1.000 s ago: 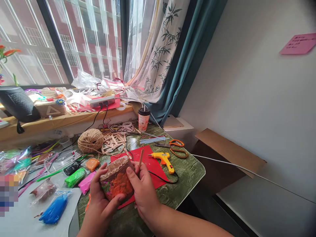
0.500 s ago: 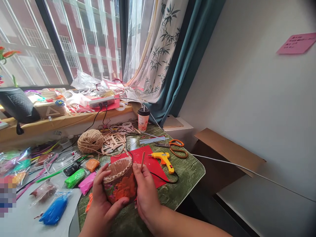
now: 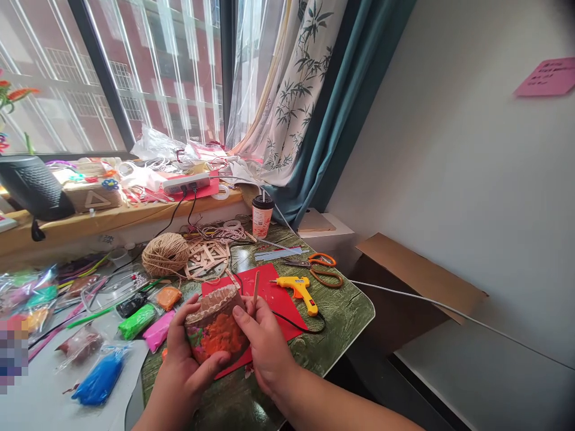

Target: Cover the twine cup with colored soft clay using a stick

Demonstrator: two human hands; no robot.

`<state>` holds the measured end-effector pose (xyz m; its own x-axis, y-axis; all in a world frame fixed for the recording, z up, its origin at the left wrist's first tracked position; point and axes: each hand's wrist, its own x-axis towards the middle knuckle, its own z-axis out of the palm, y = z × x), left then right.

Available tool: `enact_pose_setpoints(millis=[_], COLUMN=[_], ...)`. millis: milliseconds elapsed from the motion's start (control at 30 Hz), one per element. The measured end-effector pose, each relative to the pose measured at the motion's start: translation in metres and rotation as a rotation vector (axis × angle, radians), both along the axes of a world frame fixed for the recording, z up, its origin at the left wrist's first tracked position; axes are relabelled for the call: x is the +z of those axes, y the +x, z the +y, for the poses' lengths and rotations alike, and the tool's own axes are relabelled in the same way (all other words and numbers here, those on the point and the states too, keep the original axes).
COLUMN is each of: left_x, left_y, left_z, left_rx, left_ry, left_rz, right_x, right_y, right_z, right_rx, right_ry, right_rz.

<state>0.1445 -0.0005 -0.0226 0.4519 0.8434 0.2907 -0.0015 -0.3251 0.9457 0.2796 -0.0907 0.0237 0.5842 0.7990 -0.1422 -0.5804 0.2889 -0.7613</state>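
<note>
Between both hands I hold a round brown pot (image 3: 220,335) with a scalloped rim and orange, green and purple clay on its side. My left hand (image 3: 182,353) wraps around its left side, thumb along the lower front. My right hand (image 3: 265,341) grips the right side, its thumb pressed near the upper wall. A thin wooden stick (image 3: 256,287) stands up from the fingers of that hand. Under and behind the pot lies a red sheet (image 3: 287,311) with a yellow glue gun (image 3: 299,290) on it.
Orange-handled scissors (image 3: 326,263) and a lidded paper cup (image 3: 262,216) stand behind. A twine ball (image 3: 165,255) sits beside wooden sticks (image 3: 207,256). Bagged clay, including a blue packet (image 3: 101,377), lies left. A cardboard box (image 3: 417,275) is right of the table edge.
The pot has tipped, so more of its orange side and less of its inside shows. My right thumb has moved left onto the wall; the stick has shifted slightly left.
</note>
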Motion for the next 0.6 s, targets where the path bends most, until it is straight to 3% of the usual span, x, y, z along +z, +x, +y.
enact_pose_setpoints(millis=[267,600], left_x=[0.007,0.002], left_y=[0.007,0.007], left_z=[-0.008,-0.01], left_rx=[0.061,0.028], left_ry=[0.024,-0.016], left_rz=[-0.037,-0.034], right_x=[-0.001,-0.014], right_y=[-0.001,-0.004], right_z=[0.006,0.011], right_rx=[0.004,-0.066], right_ry=[0.008,-0.045], right_rz=[0.074,0.071])
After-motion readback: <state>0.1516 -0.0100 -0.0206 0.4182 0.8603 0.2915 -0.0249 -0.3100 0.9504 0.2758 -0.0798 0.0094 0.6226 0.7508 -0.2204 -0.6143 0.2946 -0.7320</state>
